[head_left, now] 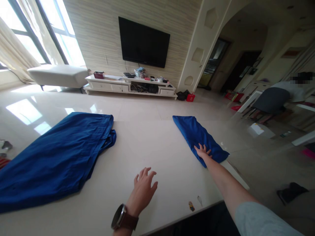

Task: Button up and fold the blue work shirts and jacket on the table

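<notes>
The right hand (pixel 203 152) rests, fingers spread, on the folded blue cloth (pixel 197 131) at the right of the white table (pixel 145 141). The left hand (pixel 144 188) — empty, fingers loosely open — is between that cloth and the larger blue garment (pixel 61 150) on the left.

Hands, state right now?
Left hand: open, holding nothing, over the glossy white table.
Right hand: open, splayed on the smaller folded blue cloth.
</notes>
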`<state>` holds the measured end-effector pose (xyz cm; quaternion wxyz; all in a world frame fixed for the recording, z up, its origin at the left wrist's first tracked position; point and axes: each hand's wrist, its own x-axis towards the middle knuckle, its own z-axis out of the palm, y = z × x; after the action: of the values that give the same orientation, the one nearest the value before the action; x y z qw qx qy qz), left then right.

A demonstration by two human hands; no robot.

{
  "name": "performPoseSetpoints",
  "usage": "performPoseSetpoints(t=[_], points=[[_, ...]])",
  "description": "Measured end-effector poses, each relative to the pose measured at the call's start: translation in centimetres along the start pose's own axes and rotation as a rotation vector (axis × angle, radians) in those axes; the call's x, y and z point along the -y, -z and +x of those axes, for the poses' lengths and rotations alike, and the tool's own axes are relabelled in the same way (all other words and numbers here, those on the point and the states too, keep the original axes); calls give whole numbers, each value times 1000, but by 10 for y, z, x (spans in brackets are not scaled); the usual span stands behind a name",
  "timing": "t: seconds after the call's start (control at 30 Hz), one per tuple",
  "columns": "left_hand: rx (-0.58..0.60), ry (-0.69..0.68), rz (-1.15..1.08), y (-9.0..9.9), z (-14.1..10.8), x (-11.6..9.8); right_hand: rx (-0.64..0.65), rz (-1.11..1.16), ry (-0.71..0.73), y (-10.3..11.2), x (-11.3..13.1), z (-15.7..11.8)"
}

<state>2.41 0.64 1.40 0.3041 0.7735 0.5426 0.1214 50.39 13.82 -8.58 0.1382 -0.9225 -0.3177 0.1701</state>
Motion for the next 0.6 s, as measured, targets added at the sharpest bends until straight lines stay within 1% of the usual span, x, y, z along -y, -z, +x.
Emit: performPoseSetpoints(t=[0.1, 0.2, 0.27, 0.33, 0.4, 0.47, 0.53, 0.6], points=[[6, 2, -14, 4, -3, -4, -14, 17, 11, 5, -5, -6], [5, -3, -21, 9, -6, -8, -60, 63, 79, 14, -11, -15], [-15, -19, -27, 12, -8, -10, -105, 47, 157, 19, -16, -25], [-35, -30, -39, 15, -9, -12, -131, -38, 293, 23, -23, -39], [-41, -33, -55, 17, -10, -14, -125, -128, 452, 22, -27, -60], [-46, -41, -70, 19, -11, -15, -84, -184, 591, 18, -26, -90], [-66, -59, -86, 21, -13, -16, -8, -229, 736, 13, -17, -127], [-98, -74, -102, 25, -15, -18, 97, -288, 901, 6, -1, -168]])
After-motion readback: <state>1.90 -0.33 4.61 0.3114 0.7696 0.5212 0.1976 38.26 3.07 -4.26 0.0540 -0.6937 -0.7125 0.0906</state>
